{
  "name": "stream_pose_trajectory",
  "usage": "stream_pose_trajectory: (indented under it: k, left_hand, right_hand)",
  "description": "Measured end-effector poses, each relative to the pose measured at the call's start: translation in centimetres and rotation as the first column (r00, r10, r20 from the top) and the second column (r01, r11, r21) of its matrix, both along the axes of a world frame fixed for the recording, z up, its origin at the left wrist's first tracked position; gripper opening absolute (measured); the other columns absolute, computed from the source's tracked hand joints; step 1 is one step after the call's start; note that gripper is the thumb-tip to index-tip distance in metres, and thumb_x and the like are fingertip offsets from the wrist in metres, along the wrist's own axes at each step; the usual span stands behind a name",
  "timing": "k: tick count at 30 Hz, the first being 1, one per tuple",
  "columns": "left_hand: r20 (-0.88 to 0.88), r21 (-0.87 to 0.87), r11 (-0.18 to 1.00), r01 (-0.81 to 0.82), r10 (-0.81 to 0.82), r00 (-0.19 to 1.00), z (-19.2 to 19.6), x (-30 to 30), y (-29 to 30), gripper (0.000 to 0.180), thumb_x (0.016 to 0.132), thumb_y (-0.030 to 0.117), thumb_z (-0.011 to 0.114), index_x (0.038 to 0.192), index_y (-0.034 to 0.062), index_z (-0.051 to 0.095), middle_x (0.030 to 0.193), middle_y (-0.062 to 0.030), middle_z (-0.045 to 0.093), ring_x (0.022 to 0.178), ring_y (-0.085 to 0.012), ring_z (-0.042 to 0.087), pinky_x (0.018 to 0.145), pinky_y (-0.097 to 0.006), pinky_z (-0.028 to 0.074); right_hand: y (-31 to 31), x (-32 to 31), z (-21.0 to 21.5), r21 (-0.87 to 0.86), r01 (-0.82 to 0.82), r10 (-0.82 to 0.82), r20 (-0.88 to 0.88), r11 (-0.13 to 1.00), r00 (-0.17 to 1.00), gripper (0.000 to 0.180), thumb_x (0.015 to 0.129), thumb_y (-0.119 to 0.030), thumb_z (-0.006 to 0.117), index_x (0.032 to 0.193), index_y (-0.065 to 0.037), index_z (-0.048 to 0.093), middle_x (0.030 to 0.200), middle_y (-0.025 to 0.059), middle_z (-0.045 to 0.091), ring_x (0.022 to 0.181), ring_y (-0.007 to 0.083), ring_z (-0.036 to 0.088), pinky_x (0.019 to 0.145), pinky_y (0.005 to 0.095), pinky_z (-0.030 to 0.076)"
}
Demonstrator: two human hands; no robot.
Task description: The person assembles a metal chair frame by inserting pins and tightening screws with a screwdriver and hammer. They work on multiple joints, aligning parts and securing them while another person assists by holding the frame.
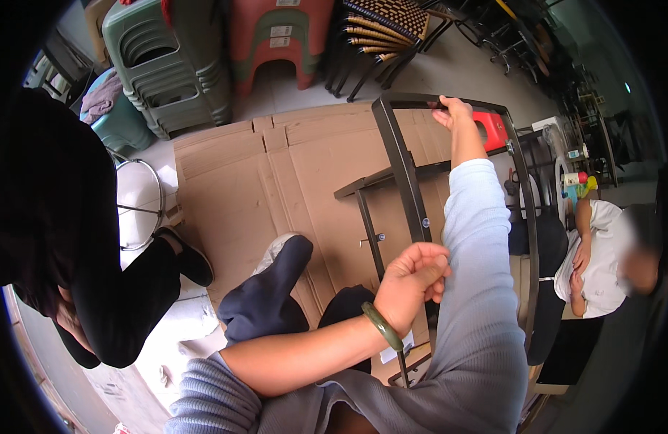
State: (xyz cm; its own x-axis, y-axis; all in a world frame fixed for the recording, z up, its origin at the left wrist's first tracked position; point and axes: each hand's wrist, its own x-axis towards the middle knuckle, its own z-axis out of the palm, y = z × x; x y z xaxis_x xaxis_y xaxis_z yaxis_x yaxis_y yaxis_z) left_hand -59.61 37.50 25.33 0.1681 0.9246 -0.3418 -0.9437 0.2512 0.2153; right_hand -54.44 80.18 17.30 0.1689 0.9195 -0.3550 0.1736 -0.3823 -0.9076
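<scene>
A black metal frame [403, 166] with rounded corners stands tilted in front of me, with thinner bars joined to it. Its far bar is in the grip of my right hand [457, 116], the arm stretched out through or across the frame. Silver bolt heads [425, 223] show on the bars. My left hand [413, 286], with a green bangle [382, 327] on its wrist, is closed, fingertips pinched together beside my right sleeve. Whatever it may hold is too small or hidden to make out. A red plastic piece [491, 130] with an oval opening lies by the far corner of the frame.
Flattened cardboard [225, 188] covers the floor. Stacked green stools [160, 65], red and green stools [280, 36] and woven-seat chairs [384, 36] stand at the back. A person in black [66, 217] is at left; another in a white shirt [598, 253] sits at right.
</scene>
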Motion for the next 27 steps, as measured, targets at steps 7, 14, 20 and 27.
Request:
stream_pose_trajectory:
  k: [7, 14, 20, 27]
  left_hand:
    - [-0.069, 0.013, 0.981, -0.195, 0.196, 0.978, -1.0, -1.6, 3.6, 0.017, 0.093, 0.007, 0.052, 0.109, 0.0014, 0.057, 0.087, -0.0067, 0.063, 0.065, -0.0093, 0.057, 0.059, -0.022, 0.05]
    - [-0.017, 0.058, 0.97, -0.234, 0.236, 0.972, -0.9, 0.2, 3.8, 0.008, 0.093, 0.006, 0.053, 0.101, 0.0049, 0.053, 0.091, -0.0082, 0.064, 0.067, -0.0101, 0.058, 0.061, -0.023, 0.053]
    - [-0.14, 0.118, 0.974, -0.192, 0.208, 0.968, -0.8, 4.6, 2.7, 0.007, 0.091, 0.008, 0.057, 0.098, 0.0051, 0.057, 0.085, -0.0023, 0.062, 0.07, -0.0083, 0.058, 0.064, -0.022, 0.05]
    - [-0.292, 0.191, 0.977, 0.092, -0.032, 0.956, -2.0, 13.8, 0.2, 0.008, 0.09, 0.006, 0.057, 0.098, 0.0028, 0.057, 0.083, -0.0029, 0.062, 0.069, -0.0089, 0.058, 0.063, -0.022, 0.049]
  right_hand:
    - [-4.5, -0.9, 1.6, 0.026, -0.065, 0.055, 0.29, 0.998, 0.955, 0.028, 0.09, -0.03, 0.059, 0.109, -0.009, 0.059, 0.107, 0.0092, 0.061, 0.087, 0.0253, 0.063, 0.071, 0.0385, 0.049]
    - [-23.3, 4.2, 8.6, 0.525, -0.377, 0.375, 0.116, 0.763, 0.92, 0.016, 0.09, -0.019, 0.059, 0.089, -0.003, 0.063, 0.072, 0.0, 0.057, 0.065, 0.0086, 0.052, 0.061, 0.0227, 0.041]
    - [-37.2, 10.2, 11.9, 0.504, -0.595, 0.372, 0.478, 0.625, 0.796, 0.02, 0.083, -0.002, 0.064, 0.103, 0.002, 0.063, 0.086, 0.005, 0.062, 0.08, 0.0119, 0.06, 0.073, 0.025, 0.049]
    - [-43.2, 18.9, 11.1, 0.54, -0.261, 0.166, 0.219, 0.8, 0.961, 0.021, 0.081, -0.004, 0.068, 0.101, 0.002, 0.064, 0.088, 0.0079, 0.065, 0.078, 0.0116, 0.063, 0.069, 0.0239, 0.051]
